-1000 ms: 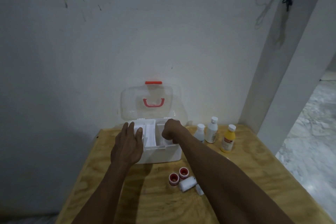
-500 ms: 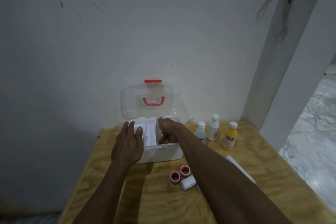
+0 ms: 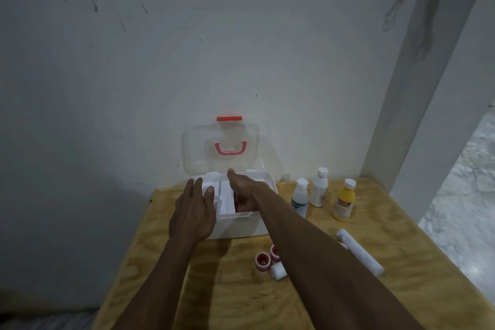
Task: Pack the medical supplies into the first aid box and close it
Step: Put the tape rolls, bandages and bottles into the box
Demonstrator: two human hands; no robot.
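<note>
The white first aid box (image 3: 241, 228) stands open at the back of the wooden table (image 3: 396, 225). Its clear lid (image 3: 195, 153), with a red handle and latch, is upright against the wall. My left hand (image 3: 192, 211) lies flat over the box's left front rim, thumb on the white inner tray. My right hand (image 3: 242, 191) reaches down into the right compartment with curled fingers; what they hold is hidden. Two white bottles (image 3: 299, 197) (image 3: 319, 190) and a yellow bottle (image 3: 344, 203) stand right of the box.
Two small red-capped containers (image 3: 262, 262) and a white gauze roll (image 3: 278, 272) lie in front of the box, partly under my right forearm. A long white roll (image 3: 359, 254) lies further right. A wall is close behind; a pillar rises at the right.
My right hand has dropped from above the box's rim down into the right compartment. My left hand has stayed on the box's left rim.
</note>
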